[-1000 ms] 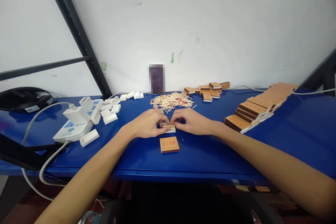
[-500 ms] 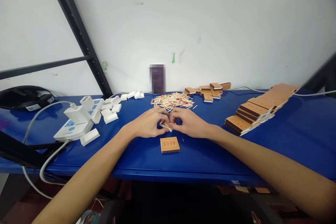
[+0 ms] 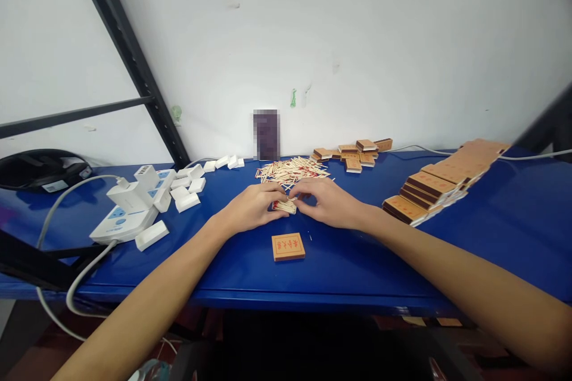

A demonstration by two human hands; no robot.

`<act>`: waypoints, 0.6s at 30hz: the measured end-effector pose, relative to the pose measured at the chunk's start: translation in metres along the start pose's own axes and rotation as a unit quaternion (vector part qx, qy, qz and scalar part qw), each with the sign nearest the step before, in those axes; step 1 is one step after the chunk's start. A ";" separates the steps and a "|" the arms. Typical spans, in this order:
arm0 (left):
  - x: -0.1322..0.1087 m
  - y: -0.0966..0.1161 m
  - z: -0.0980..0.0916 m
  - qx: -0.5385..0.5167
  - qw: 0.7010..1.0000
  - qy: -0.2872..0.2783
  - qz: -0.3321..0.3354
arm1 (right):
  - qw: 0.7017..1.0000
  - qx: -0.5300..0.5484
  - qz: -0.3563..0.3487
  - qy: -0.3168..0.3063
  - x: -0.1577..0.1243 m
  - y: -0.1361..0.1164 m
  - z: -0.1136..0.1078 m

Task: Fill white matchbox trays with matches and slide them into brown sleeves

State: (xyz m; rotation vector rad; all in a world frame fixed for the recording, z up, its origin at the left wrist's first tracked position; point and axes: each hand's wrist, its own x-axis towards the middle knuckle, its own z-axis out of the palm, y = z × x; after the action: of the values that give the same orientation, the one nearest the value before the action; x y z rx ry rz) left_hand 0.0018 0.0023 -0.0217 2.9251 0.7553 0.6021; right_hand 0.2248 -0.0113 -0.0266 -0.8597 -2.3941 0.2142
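Observation:
My left hand point(image 3: 254, 208) is closed around the left side of a small white matchbox tray point(image 3: 292, 212), its thumb along the near side. Matches point(image 3: 283, 206) with red heads lie in the tray. At the tray's right end my right hand point(image 3: 329, 202) is curled, thumb and forefinger pinching at matches; the fingertips partly hide them. Just beyond both hands spreads a heap of loose matches point(image 3: 290, 171). A tan matchbox with red characters point(image 3: 288, 247) lies flat on the blue table, nearer to me than the tray.
Several white empty trays point(image 3: 187, 199) lie to the left beside a power strip point(image 3: 125, 223) with plugs and cables. Stacked matchboxes point(image 3: 429, 184) lean in a row at right; more matchboxes point(image 3: 353, 158) are piled by the wall. A dark shelf post point(image 3: 134, 65) rises at left.
The matches in the tray now lie more in view, as my right hand has shifted slightly up and right from the tray. My left hand still holds the tray.

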 end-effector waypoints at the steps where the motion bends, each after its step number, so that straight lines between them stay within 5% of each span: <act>1: 0.000 0.000 0.000 0.005 1.000 -0.003 0.002 | 1.000 -0.011 -0.004 0.000 0.000 -0.001 0.001; 18: 0.005 0.012 0.003 0.058 0.998 -0.016 -0.018 | 0.970 -0.200 0.069 -0.123 0.008 -0.024 0.001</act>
State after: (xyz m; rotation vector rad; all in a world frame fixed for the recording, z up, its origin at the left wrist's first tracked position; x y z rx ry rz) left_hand 0.0120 -0.0057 -0.0211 3.0090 0.8665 0.5254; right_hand 0.2062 -0.0247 -0.0158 -1.2481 -2.6585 -0.1246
